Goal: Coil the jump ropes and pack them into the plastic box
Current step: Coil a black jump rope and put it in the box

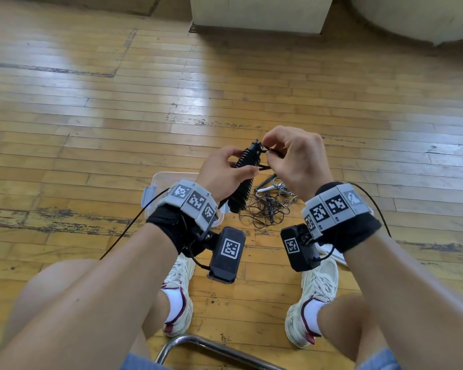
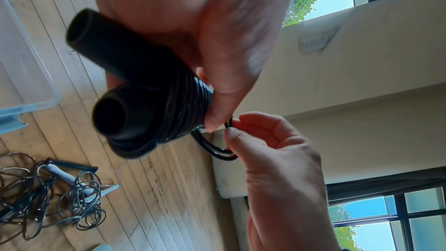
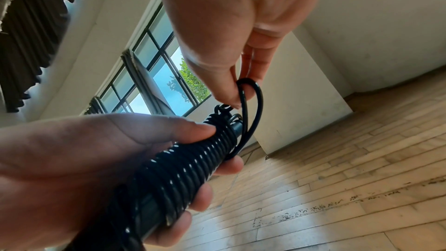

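Below me on the floor (image 1: 91, 102) sit the box (image 1: 159, 180) and, beside it, a tangle of ropes (image 1: 267, 206), while my left hand (image 1: 222, 172) grips the black rope (image 1: 245, 166) wound round its handles and my right hand (image 1: 292, 156) pinches its last loop (image 3: 252, 100).

Nothing readable here tbh. Only markings are the black-and-white square codes on the wrist bands (image 1: 191, 198) and the two camera boxes (image 1: 226, 253); tiny digits beside them are too small to read.
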Demonstrator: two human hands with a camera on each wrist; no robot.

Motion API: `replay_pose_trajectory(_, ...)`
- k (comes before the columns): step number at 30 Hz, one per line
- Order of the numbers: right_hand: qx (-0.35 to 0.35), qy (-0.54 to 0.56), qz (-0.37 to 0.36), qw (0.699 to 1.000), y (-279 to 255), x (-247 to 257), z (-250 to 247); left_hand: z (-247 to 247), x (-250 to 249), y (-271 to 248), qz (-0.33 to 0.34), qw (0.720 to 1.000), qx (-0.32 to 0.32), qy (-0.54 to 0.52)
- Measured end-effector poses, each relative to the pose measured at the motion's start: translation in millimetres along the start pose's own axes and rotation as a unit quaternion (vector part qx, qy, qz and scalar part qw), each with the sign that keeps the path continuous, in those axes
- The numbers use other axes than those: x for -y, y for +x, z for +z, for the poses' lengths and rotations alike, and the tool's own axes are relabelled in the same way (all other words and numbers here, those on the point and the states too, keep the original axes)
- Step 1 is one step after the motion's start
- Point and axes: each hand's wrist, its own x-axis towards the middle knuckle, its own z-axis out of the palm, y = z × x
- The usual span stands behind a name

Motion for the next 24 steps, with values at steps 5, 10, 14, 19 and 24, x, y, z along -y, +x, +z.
replay_pose_trajectory(5,0.008,0.083,0.052,0.995,-2,-1,-1,-3,3,2,0.020,0.996,0.007,0.086)
replay_pose_trajectory(10,0.011,0.091,0.071,0.993,-1,0,-3,-1,-1,1,0.016,0.995,0.038,0.093)
replay_pose_trajectory(14,0.008,0.082,0.070,0.994,1,2,-4,6,-8,1,-0.035,0.998,0.051,-0.011)
replay_pose_trajectory(19,0.013,0.091,0.039,0.995,2,6,-5,6,-10,-3,-0.100,0.984,0.037,-0.140)
replay_pose_trajectory(24,0.021,0.105,0.031,0.994,1,5,-6,5,-5,-8,-0.091,0.981,0.036,-0.167)
